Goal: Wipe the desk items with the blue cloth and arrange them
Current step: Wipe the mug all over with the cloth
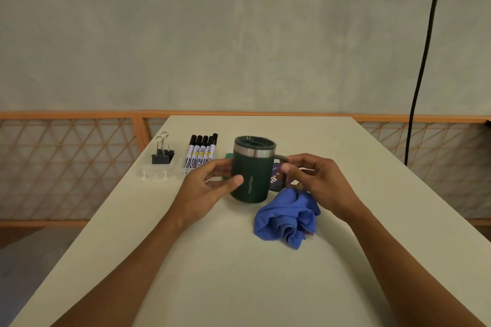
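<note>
Left hand is curling round the dark green mug — grip wrapping its side, thumb pressing the front. Right hand is pinching the mug's handle between thumb and fingers. Mug is standing upright mid-surface, lid on. Blue cloth is lying crumpled just beside it, near right — markers and binder clips are sitting far left.

Dark green silver-banded mug, blue cloth, white markers with black caps, black binder clips, cream desk
</note>
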